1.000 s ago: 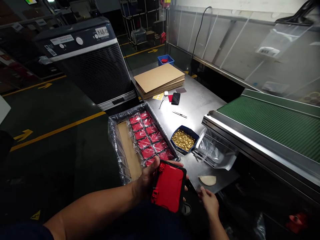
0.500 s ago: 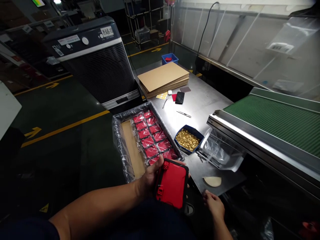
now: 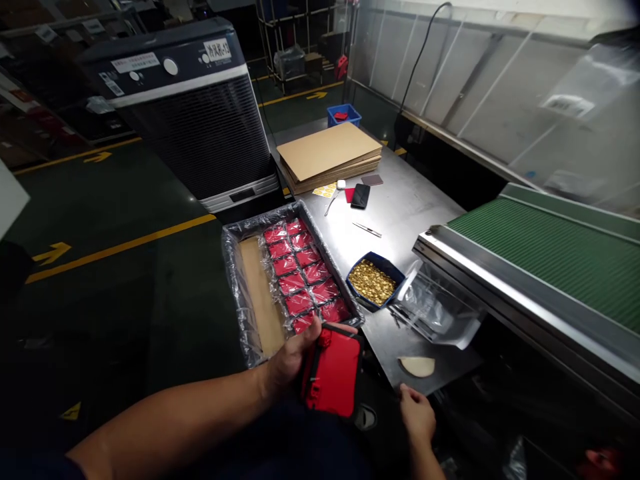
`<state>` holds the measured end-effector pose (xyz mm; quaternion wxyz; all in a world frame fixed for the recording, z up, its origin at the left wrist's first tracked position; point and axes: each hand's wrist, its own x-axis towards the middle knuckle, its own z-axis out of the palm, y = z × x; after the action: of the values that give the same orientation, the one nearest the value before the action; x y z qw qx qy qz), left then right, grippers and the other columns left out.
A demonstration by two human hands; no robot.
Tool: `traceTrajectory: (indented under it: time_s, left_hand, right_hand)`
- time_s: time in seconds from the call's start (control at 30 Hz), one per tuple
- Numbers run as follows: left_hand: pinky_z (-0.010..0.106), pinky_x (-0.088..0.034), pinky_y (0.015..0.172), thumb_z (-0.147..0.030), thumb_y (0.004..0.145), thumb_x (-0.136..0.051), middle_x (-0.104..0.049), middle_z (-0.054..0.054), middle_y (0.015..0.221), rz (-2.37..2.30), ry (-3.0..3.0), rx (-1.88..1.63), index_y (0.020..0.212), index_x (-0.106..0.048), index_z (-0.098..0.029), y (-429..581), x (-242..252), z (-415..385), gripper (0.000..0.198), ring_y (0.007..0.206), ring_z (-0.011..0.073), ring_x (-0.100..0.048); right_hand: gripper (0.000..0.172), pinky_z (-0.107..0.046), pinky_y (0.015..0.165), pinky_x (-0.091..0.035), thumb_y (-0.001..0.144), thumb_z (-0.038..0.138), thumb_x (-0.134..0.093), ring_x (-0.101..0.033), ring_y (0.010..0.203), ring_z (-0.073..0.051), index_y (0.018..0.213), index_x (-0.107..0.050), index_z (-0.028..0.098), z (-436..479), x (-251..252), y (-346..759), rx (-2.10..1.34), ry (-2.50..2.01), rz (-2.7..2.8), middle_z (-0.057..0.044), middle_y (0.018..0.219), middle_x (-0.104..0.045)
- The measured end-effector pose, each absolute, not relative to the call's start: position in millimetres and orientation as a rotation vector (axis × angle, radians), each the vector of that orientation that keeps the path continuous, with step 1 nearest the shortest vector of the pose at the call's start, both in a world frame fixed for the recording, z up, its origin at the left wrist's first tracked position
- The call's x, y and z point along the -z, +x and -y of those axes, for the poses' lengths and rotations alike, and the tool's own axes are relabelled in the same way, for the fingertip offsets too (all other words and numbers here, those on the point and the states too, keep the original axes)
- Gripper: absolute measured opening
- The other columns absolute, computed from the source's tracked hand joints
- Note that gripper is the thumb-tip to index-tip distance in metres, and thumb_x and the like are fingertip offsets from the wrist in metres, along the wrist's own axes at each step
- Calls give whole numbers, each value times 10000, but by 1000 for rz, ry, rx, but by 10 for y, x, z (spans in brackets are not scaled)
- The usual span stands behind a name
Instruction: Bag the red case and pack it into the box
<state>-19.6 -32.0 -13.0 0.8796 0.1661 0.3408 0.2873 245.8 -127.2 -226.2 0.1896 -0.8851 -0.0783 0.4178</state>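
My left hand [image 3: 290,357] grips a red plastic case with a black rim [image 3: 331,370], holding it tilted just in front of the table's near corner. My right hand [image 3: 416,415] hangs lower, below the table's front edge, fingers curled loosely; I cannot see anything in it. Just past the red case stands a cardboard tray lined with clear film [image 3: 235,280], filled with two rows of bagged red cases [image 3: 304,273]. A small pale half-round pad [image 3: 417,365] lies on the steel table [image 3: 400,207] near my right hand.
A blue dish of small brass parts [image 3: 373,280] sits beside a stack of clear bags [image 3: 435,307]. A green conveyor belt [image 3: 555,247] runs on the right. Farther back lie tweezers [image 3: 367,229], a black phone [image 3: 361,195] and flat cardboard sheets [image 3: 327,152]. A large dark machine [image 3: 190,113] stands at the left.
The red case has turned more edge-on in my left hand and dropped slightly. My right hand has stayed near the table's front edge. The view shifted a little.
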Motion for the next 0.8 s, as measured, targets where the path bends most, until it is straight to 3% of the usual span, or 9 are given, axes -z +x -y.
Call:
traceTrajectory:
  time_s: [0.07, 0.17, 0.27, 0.37, 0.53, 0.7, 0.8]
  left_hand:
    - [423, -527, 811, -753, 800, -490, -647, 200, 1109, -790, 534, -585, 1263, -531, -123, -280, 158, 342, 783, 937, 307, -651]
    - [323, -493, 834, -695, 726, -665, -631, 153, 1161, -885, 842, -558, 1300, -510, -172, -414, 229, 362, 793, 983, 268, -629]
    - [338, -456, 957, -651, 679, -741, -600, 112, 1235, -964, 1283, -591, 1322, -504, -236, -507, 278, 382, 802, 1102, 284, -587]
    - [353, -464, 972, -662, 639, -759, -598, 96, 1230, -928, 1567, -736, 1343, -486, -277, -544, 273, 388, 848, 1100, 283, -587]
    - [356, -486, 954, -600, 594, -823, -625, 101, 1157, -841, 1772, -888, 1360, -462, -279, -542, 201, 361, 906, 1038, 266, -610]
    - [342, -506, 929, -594, 568, -839, -637, 111, 1142, -838, 1758, -930, 1351, -475, -259, -528, 174, 382, 926, 1008, 256, -621]
    - [336, -509, 932, -581, 552, -853, -637, 111, 1152, -815, 1740, -945, 1347, -474, -259, -531, 200, 397, 938, 1010, 255, -628]
  right_hand:
    - [227, -425, 806, -497, 814, 387, -603, -629, 779, -261, 763, -572, 168, 1169, 2013, 2275, -1202, -2367, 209, -37, 666, -600]
    - [540, -381, 722, -538, 770, 641, -545, -660, 848, -270, 997, -593, 153, 999, 1447, 1867, -1371, -1996, 356, -104, 896, -681]
    - [674, -368, 856, -550, 709, 679, -649, -653, 1005, -262, 1180, -581, 202, 875, 755, 1485, -1626, -1561, 615, -101, 1114, -679]
    - [651, -386, 988, -500, 745, 558, -719, -586, 1167, -273, 1268, -512, 230, 805, 240, 1337, -1781, -1174, 816, -113, 1266, -614]
    - [586, -372, 1004, -470, 719, 450, -788, -582, 1150, -256, 1196, -516, 244, 725, 62, 1381, -1832, -1189, 893, -84, 1200, -633]
    - [363, -316, 847, -494, 827, 503, -662, -591, 939, -204, 1028, -588, 211, 684, 175, 1377, -1839, -1283, 814, -47, 984, -647]
    - [367, -308, 808, -481, 913, 538, -514, -575, 879, -191, 970, -611, 189, 696, 256, 1380, -1825, -1335, 784, -55, 948, -641]
